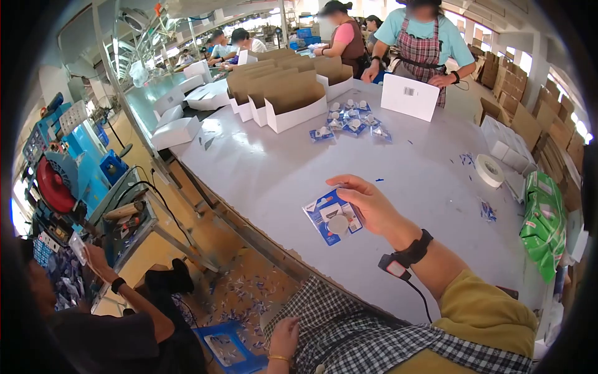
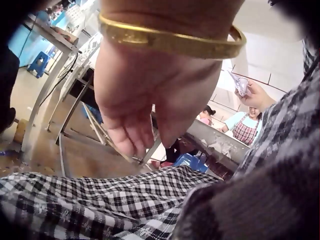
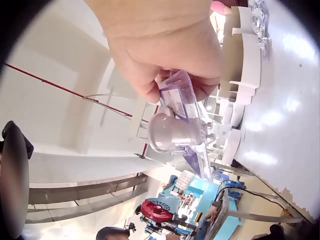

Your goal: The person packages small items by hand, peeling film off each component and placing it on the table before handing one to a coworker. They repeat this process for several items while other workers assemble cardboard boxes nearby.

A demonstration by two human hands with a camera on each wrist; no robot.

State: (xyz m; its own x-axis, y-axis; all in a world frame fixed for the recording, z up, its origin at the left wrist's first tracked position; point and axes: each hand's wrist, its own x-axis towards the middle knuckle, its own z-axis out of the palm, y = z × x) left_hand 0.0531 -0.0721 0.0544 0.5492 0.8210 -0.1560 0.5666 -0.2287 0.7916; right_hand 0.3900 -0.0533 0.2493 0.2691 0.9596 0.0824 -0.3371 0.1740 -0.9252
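My right hand pinches a blue-and-white carded blister pack by its edge above the table. A round white piece sits under the clear plastic; in the right wrist view this white piece looks like a flared knob standing out from the card. Low by the checked apron, my left hand hangs with loosely bent fingers and nothing in it. The left wrist view shows the same left hand below a gold bangle, over the apron's cloth.
Similar blister packs lie in a group farther up the table. Open white boxes stand behind. To the right are a tape roll and a green bag. A person opposite holds a white box; another sits at left.
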